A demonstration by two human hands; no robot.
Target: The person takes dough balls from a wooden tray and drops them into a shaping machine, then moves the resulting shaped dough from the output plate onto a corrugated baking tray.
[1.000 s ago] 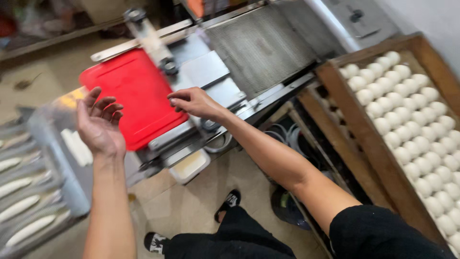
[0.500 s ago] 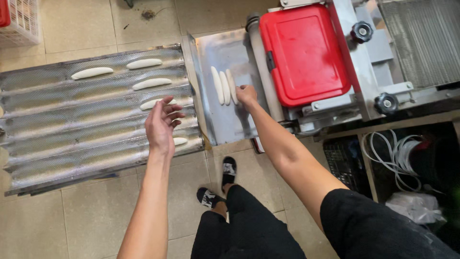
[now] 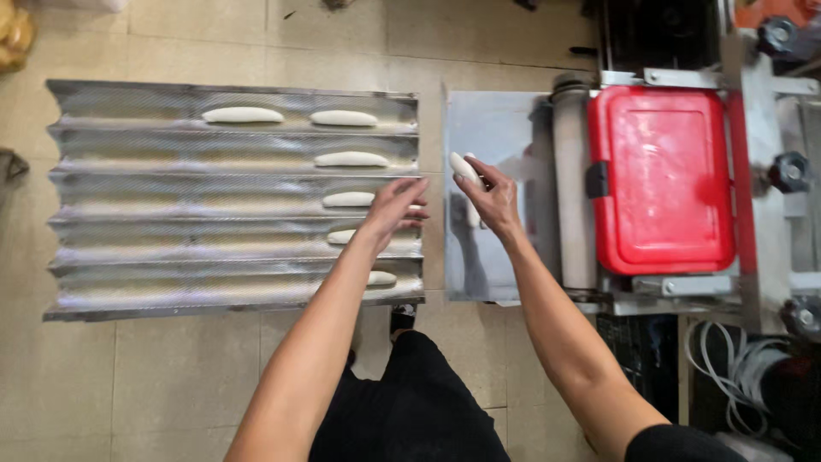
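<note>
Six shaped dough pieces lie in the grooves of the corrugated baking tray (image 3: 128,171) on the left: two in the top groove, such as the dough piece (image 3: 242,115) nearest the left, and one in each groove below, all toward the tray's right end. Half a second ago the left hand (image 3: 395,205) hung open above the tray's lower grooves; now it reaches over the tray's right edge, fingers spread and holding nothing, just beside the right hand. Judging from that, it is coming across to take or steady the next piece. The right hand (image 3: 492,195), which then rested on dough lying on the metal plate (image 3: 496,128), now pinches one long dough roll (image 3: 464,167) and has its end lifted off the plate. Further right sit the grey roller (image 3: 569,171) and the machine's red cover (image 3: 658,175).
</note>
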